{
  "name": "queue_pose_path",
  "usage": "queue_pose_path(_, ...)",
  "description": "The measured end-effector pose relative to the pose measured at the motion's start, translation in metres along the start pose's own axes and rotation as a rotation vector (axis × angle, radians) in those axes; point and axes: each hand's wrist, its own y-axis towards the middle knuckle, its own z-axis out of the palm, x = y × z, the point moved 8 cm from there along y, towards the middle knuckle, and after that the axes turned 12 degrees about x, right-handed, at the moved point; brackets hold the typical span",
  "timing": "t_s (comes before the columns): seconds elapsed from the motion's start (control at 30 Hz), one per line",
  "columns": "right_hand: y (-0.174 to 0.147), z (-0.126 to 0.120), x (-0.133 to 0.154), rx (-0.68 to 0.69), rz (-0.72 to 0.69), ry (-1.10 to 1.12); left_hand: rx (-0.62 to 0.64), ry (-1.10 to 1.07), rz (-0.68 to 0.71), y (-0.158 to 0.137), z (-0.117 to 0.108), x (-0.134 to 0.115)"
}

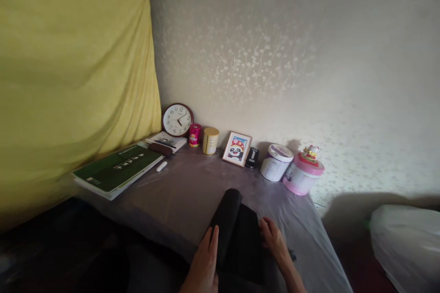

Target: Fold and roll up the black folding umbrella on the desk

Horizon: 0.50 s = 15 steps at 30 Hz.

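A black sheet [244, 242], which looks like a soft mat or cloth, lies at the front of the table, its left side curled into a thick roll [227, 219]. Against the left of that roll rests my left hand [205, 256], fingers stretched out along it and not wrapped round. At the sheet's right edge is my right hand [273, 238], its fingers bent and closed on the edge. The fingertips of that hand are partly hidden. A small dark object [292, 255] shows just behind my right wrist; I cannot make out what it is.
Along the wall stand a clock [178, 120], a pink can [195, 135], a yellow tin [210, 141], a panda picture frame [237, 149], a black stapler-like object [252, 158] and two tubs [277, 163]. A green book [118, 167] lies left. A white bag [409, 238] sits beyond the right edge.
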Motion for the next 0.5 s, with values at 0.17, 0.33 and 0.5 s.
queue_pose_path(0.17, -0.016, 0.008, 0.013, -0.019, 0.001, -0.009, -0.015, -0.016, 0.026, -0.004, -0.001, 0.000)
queue_pose_path(0.33, -0.018, 0.015, 0.025, -0.036, -0.052, -0.034, -0.010, -0.019, 0.016, -0.005, -0.003, -0.003)
queue_pose_path(0.5, -0.017, 0.022, 0.044, -0.074, -0.129, -0.032, 0.025, 0.003, -0.028, -0.005, -0.004, -0.003)
